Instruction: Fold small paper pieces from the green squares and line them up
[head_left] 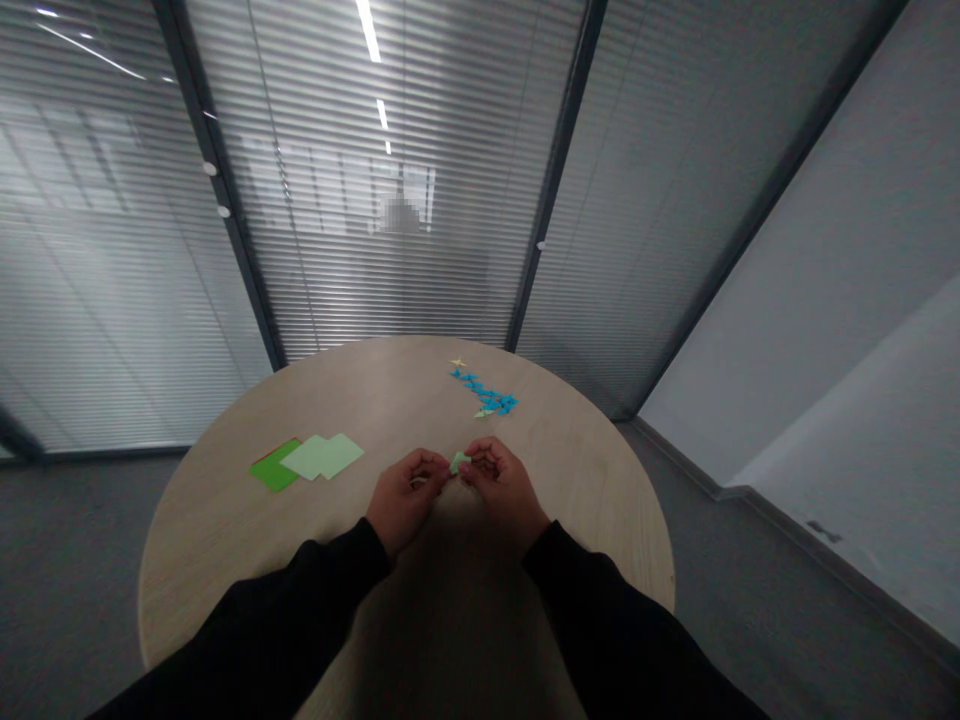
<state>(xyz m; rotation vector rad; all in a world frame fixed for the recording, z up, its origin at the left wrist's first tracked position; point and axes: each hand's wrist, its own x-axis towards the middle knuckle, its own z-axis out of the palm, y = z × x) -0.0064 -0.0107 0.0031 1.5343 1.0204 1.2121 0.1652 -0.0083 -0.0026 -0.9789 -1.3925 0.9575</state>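
Between my two hands is a small folded piece of light green paper (459, 461), held over the middle of the table. My left hand (409, 492) pinches its left side between thumb and fingers. On the other side my right hand (501, 488) grips it, fingers curled and covering part of it. The finer folds are too small to make out. Beyond my right hand lie several small blue folded paper pieces (491, 397) in a slanting line. A pale green folded piece (484, 413) lies at their near end, a yellowish one (457, 362) at the far end.
Flat light green sheets (322, 457) overlap a brighter green sheet (276, 468) on the left of the round wooden table (202, 560). A reddish edge shows beneath the bright sheet. Behind the table stands a glass partition with blinds (390, 270); a white wall (825, 380) is at right.
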